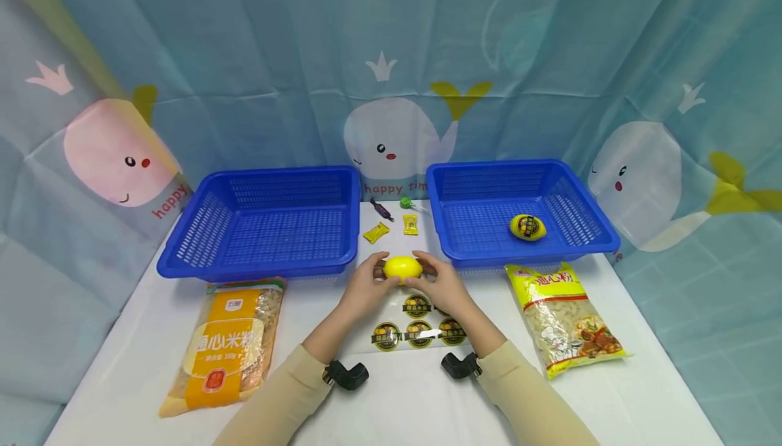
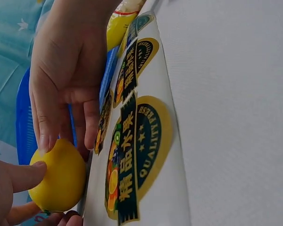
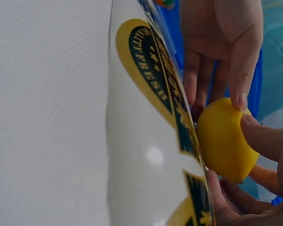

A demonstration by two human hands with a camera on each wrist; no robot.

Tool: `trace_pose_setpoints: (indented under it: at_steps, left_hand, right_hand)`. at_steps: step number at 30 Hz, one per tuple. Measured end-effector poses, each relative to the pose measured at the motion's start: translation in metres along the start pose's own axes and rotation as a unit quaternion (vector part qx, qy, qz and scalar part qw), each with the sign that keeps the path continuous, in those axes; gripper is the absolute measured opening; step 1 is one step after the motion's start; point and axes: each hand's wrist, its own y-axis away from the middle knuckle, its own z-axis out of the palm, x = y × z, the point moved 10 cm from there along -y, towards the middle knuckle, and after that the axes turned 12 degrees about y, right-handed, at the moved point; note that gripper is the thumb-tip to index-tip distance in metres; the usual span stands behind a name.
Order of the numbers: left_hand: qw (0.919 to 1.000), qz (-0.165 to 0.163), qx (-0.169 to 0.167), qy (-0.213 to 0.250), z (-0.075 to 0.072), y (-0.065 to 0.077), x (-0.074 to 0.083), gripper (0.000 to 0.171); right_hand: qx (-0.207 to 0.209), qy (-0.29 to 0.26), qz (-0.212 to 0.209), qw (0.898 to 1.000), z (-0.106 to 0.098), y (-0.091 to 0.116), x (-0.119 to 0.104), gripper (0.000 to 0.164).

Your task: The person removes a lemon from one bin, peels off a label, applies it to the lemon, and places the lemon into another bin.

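A yellow lemon (image 1: 402, 267) lies sideways between both hands at the middle of the table. My left hand (image 1: 366, 286) holds its left end, with the thumb on the near side and fingers curled about it. On the other end, my right hand (image 1: 446, 287) grips in the same way, thumb in front. Both wrist views show the thumbs pressing the lemon (image 2: 61, 176). Below the hands is a glossy sheet of round black-and-gold fruit stickers (image 1: 419, 334), partly covered by the right forearm. Another lemon (image 1: 528, 227), bearing such a sticker, sits in the right blue basket (image 1: 489, 256).
A second blue basket (image 1: 256, 273) stands at the back left. Between the baskets lie a dark wrapped candy (image 1: 382, 210), a green lollipop (image 1: 406, 202) and two yellow candies (image 1: 411, 224). Pasta bags flank the arms: orange (image 1: 222, 344) left, yellow (image 1: 565, 317) right.
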Motion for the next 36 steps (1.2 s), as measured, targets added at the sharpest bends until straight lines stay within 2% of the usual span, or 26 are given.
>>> trace_pose_setpoints:
  at_steps: [8, 13, 20, 28, 36]
  left_hand:
    - [0.9999, -0.006, -0.008, -0.006, -0.0027, 0.0031, 0.002, 0.057]
    - [0.9999, -0.008, -0.007, -0.007, -0.0039, 0.0031, 0.0004, 0.052]
    - [0.9996, 0.002, -0.003, 0.028, -0.0052, -0.0039, -0.0054, 0.048]
    - [0.9993, -0.001, 0.003, 0.036, -0.0066, -0.0055, -0.0054, 0.056]
    - [0.9993, -0.012, 0.005, 0.036, -0.0072, -0.0031, -0.0036, 0.055]
  right_hand:
    - [-0.014, -0.008, -0.005, 1.0, 0.0013, -0.001, 0.0003, 0.069]
    - [-0.009, -0.007, -0.012, 1.0, 0.0006, -0.001, 0.0, 0.058]
    - [0.01, 0.003, -0.007, 1.0, 0.0018, -0.0061, 0.0029, 0.049]
    - [0.009, -0.006, -0.009, 1.0, 0.0005, -0.0069, 0.0029, 0.058]
    - [-0.009, -0.012, -0.007, 1.0, 0.0008, -0.0068, 0.0021, 0.061]
